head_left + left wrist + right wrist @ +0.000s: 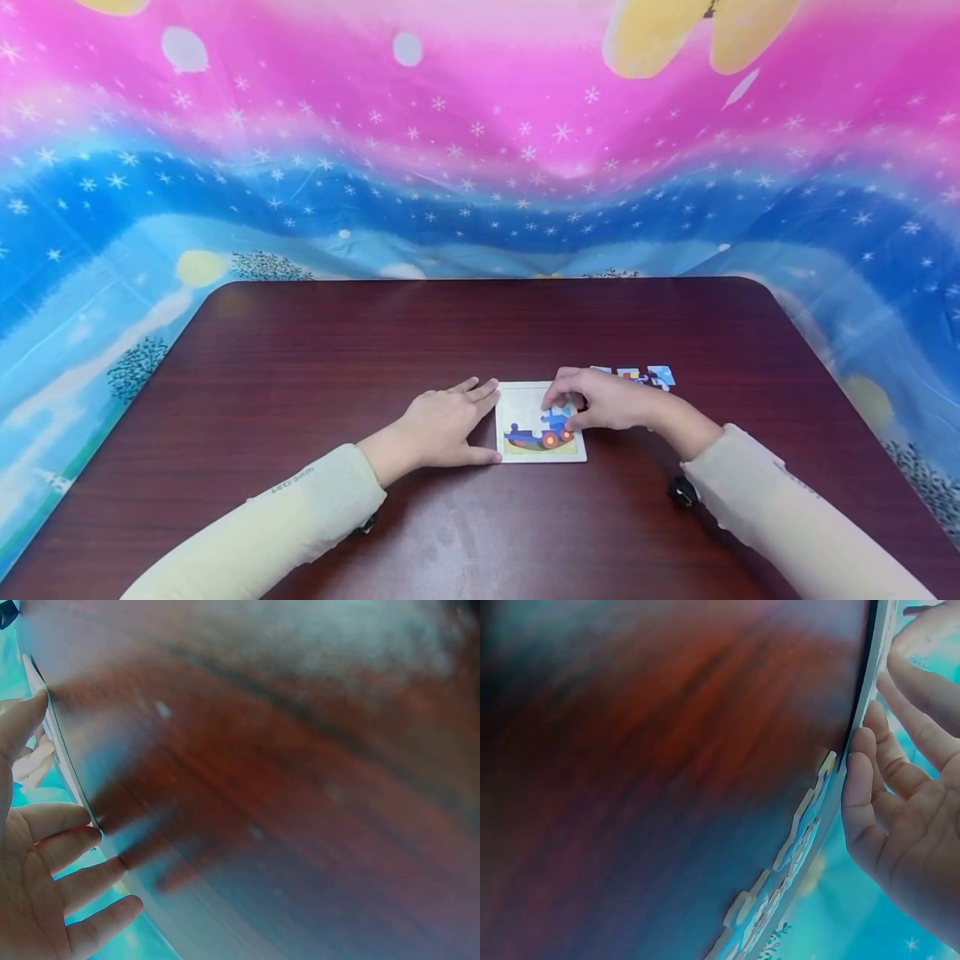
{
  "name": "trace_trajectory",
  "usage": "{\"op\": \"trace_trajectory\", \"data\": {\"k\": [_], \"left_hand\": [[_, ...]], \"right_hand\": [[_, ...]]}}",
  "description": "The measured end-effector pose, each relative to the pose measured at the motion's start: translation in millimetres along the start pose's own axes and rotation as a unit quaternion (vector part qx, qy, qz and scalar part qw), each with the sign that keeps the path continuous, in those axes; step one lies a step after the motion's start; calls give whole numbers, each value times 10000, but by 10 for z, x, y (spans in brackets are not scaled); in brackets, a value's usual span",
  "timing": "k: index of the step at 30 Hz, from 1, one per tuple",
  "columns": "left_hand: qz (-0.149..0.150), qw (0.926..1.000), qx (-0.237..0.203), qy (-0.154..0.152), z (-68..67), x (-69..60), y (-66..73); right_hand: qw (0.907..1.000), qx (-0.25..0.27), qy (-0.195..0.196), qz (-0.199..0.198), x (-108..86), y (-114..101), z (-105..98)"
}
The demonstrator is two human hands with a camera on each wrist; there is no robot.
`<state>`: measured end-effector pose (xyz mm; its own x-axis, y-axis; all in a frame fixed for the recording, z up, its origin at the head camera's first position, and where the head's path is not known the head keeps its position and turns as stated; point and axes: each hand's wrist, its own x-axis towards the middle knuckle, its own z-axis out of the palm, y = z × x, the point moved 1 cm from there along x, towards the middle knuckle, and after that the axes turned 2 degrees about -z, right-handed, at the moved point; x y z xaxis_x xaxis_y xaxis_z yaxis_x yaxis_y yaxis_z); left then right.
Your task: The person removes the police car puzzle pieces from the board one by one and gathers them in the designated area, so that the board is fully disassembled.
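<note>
A square jigsaw board (540, 457) with a pale rim lies on the table, its picture of a blue vehicle with red-orange wheels only partly filled in. My left hand (444, 427) is spread at its left side, thumb and fingers touching the rim near two corners. In the left wrist view those fingers (67, 819) look fairly straight. My right hand (607, 398) is over the board's right part, thumb and forefinger bent about a jigsaw piece (556, 412) in the picture. The right wrist view shows its other fingers (861, 787) curled beside the board's edge; the piece is hidden there.
Several loose jigsaw pieces (660, 377) lie beyond the right hand, partly covered by it; they also show edge-on as thin pieces (795, 832) in the right wrist view. A dark reddish table (360, 333) carries everything, with a patterned cloth (480, 167) hanging behind.
</note>
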<state>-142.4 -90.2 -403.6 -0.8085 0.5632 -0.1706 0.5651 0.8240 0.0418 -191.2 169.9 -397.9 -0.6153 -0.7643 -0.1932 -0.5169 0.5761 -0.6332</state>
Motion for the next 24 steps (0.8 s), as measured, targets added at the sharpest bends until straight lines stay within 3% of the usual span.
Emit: {"op": "trace_trajectory", "data": {"k": [11,24], "left_hand": [[46,10000,-5,70,10,8,-5],[23,9999,7,128,21,5,-4]], "right_hand": [[9993,-208,-159,260,41,-39,27],[9985,-408,-233,264,45,-61,30]]}}
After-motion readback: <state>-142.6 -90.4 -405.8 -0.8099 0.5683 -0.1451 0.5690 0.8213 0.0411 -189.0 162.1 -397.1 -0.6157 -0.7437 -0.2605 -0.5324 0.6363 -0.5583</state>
